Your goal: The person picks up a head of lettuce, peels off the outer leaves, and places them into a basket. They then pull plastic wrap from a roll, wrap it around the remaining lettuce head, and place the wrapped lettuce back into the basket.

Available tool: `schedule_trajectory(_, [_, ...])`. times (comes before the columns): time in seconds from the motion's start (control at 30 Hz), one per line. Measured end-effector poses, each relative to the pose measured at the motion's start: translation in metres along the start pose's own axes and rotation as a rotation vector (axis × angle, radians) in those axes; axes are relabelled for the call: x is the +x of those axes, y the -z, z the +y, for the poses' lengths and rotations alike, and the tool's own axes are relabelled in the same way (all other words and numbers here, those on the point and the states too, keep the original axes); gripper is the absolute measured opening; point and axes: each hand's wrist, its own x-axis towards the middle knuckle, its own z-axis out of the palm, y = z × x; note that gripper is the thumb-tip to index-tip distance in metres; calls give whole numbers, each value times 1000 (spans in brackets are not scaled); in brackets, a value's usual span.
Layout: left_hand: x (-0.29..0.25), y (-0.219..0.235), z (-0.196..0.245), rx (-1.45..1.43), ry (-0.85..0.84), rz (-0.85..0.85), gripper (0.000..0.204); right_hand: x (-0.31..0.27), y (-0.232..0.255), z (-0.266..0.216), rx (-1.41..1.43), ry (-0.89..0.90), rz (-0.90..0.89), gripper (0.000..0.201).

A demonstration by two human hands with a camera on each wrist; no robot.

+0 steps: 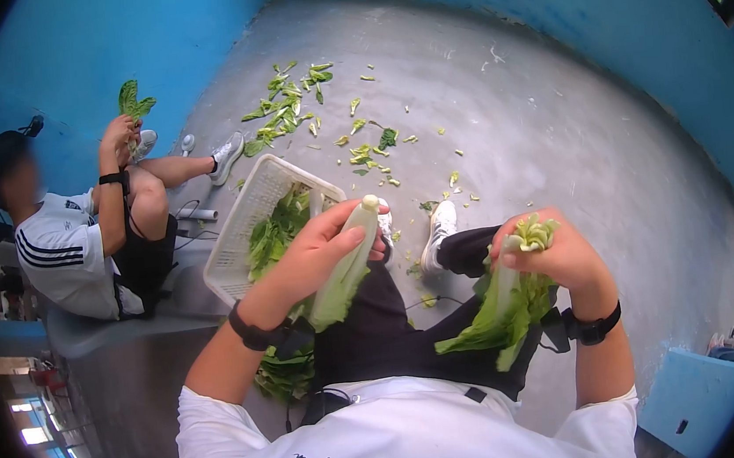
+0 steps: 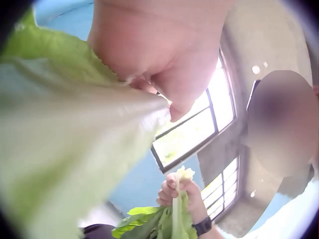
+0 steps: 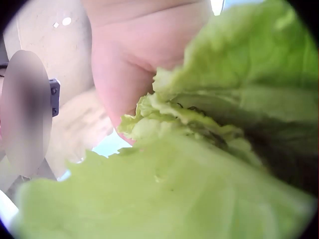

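The left hand (image 1: 320,249) grips a leafy green stalk (image 1: 342,275) near its pale cut end, which points up; the leaves hang downward. In the left wrist view that pale stalk (image 2: 75,129) fills the left side, with the left hand (image 2: 154,50) around it. On the other side, the right hand (image 1: 559,255) holds a bunch of green leaves (image 1: 512,308) whose pale stem ends stick out above the thumb. Broad leaves (image 3: 149,189) hide most of the fingers of the right hand (image 3: 134,55) in the right wrist view.
A white plastic basket (image 1: 230,233) with greens stands left of the legs, and more greens (image 1: 284,374) lie nearer the body. Leaf scraps (image 1: 284,104) are scattered on the grey floor (image 1: 551,123). Another person (image 1: 68,249) sits at left holding leaves (image 1: 134,99). A blue box (image 1: 697,396) stands at lower right.
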Motion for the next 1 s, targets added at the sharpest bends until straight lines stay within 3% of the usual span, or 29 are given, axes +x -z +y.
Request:
schedule_trajectory(0.1, [6,-9,4,22,-10,-30,49,5,-10,1,163,41,-104,13])
schedule_trajectory(0.2, [6,-27,12,-16,-37,-31,53,10,-24,-2,212,66,-12,10])
schedule_trajectory(0.43, [12,-45,-7,-162,-23,55,40,24,-28,25,376,169,-10,4])
schedule_trajectory(0.5, [12,-46,-9,-70,29,53,40,23,-27,29,395,208,-38,4])
schedule_trajectory(0.6, [17,-53,-15,33,53,33,42,20,-28,28,475,110,-70,5])
schedule_trajectory(0.87, [25,-74,-35,205,-7,38,46,22,-44,30,542,145,67,13])
schedule_trajectory(1.0, [26,-73,-34,248,8,58,44,20,-41,31,574,77,22,17])
